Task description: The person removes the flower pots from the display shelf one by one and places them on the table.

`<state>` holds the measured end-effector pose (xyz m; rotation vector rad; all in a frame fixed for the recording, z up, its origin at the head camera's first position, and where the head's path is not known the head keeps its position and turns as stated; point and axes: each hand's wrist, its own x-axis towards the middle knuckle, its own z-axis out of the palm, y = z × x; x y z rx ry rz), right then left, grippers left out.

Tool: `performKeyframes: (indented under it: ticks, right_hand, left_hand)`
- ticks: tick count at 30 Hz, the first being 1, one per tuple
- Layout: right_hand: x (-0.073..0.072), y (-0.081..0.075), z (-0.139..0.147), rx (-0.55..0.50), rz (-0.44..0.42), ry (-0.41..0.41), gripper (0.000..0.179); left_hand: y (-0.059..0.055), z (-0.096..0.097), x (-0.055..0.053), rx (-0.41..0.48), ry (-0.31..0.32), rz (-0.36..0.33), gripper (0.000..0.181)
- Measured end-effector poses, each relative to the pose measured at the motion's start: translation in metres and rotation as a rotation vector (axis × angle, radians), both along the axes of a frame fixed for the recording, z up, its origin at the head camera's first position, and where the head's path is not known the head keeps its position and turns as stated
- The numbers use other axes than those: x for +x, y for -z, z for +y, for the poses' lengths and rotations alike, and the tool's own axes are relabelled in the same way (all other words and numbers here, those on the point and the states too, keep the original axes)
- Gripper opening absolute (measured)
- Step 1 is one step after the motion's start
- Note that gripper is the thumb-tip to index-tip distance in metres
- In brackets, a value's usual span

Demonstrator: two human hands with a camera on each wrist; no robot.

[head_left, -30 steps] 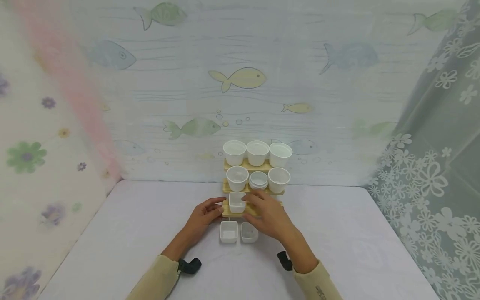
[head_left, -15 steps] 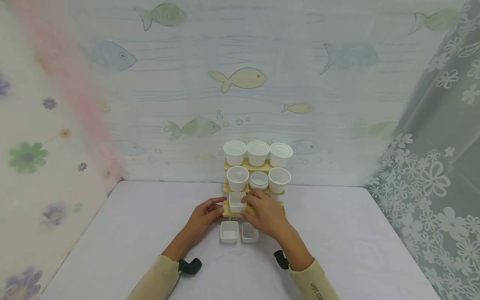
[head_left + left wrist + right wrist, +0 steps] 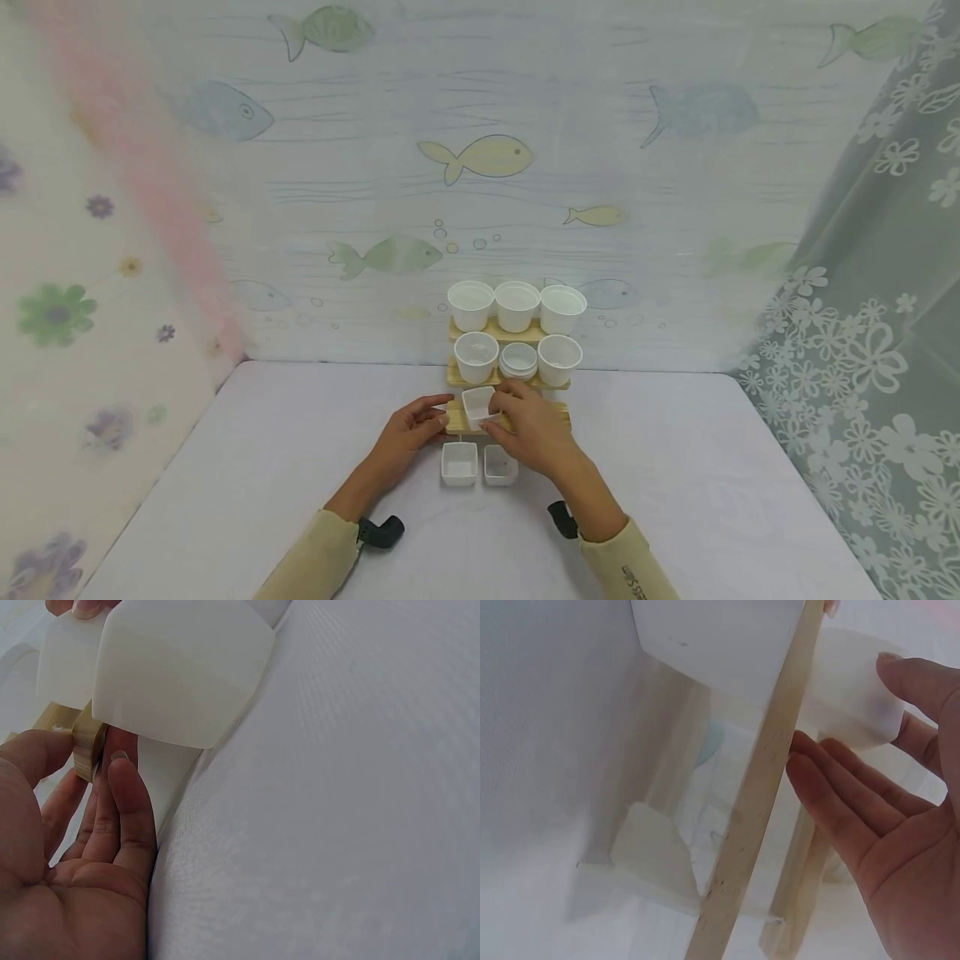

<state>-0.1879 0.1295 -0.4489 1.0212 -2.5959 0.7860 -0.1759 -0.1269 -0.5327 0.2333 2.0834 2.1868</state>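
Observation:
A small white square cup sits tilted at the left of the lowest wooden step in the head view. My right hand pinches this cup's right side, with the thumb on the near wall in the right wrist view. At the step's left end, my left hand holds the wood between thumb and fingers; the left wrist view shows the board end there. Two more square cups, one left and one right, stand upright just in front of the step.
Behind, the middle step bears two round white cups, left and right, with a low round container between them. Three round cups line the top step. A white cloth covers the table; a fish-patterned curtain hangs behind.
The square cup in my right hand has tipped and shifted slightly to the right on the lowest step. My left hand has stayed at the step's end.

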Motion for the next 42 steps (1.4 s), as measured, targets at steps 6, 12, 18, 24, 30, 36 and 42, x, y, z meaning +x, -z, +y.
performKeyframes:
  ticks: [6,12,18,24,30,36,42]
  right_hand:
    - [0.000,0.003,0.000,-0.012,0.027,-0.018,0.021]
    - [0.001,0.001,0.001,-0.027,0.010,-0.025,0.024]
    - [0.002,0.000,0.003,-0.029,-0.049,-0.025,0.024]
    - [0.003,0.000,0.005,-0.040,-0.028,-0.030,0.025]
    - [0.007,-0.001,0.006,-0.058,0.010,-0.057,0.024]
    - [0.013,-0.008,0.010,-0.053,-0.025,-0.058,0.037]
    - [0.019,-0.013,0.015,-0.055,-0.056,-0.066,0.052]
  left_hand:
    - [0.001,0.000,0.000,-0.006,-0.003,0.010,0.047]
    - [0.000,0.000,0.000,-0.011,-0.008,0.010,0.047]
    - [-0.001,0.000,0.001,-0.017,-0.009,-0.004,0.046]
    - [-0.002,0.001,0.001,-0.024,-0.013,-0.004,0.044]
    - [-0.002,0.002,0.002,-0.013,-0.020,-0.007,0.044]
    - [-0.002,0.002,0.003,-0.007,-0.010,-0.008,0.044]
    - [-0.005,0.004,0.005,-0.002,-0.012,-0.014,0.045]
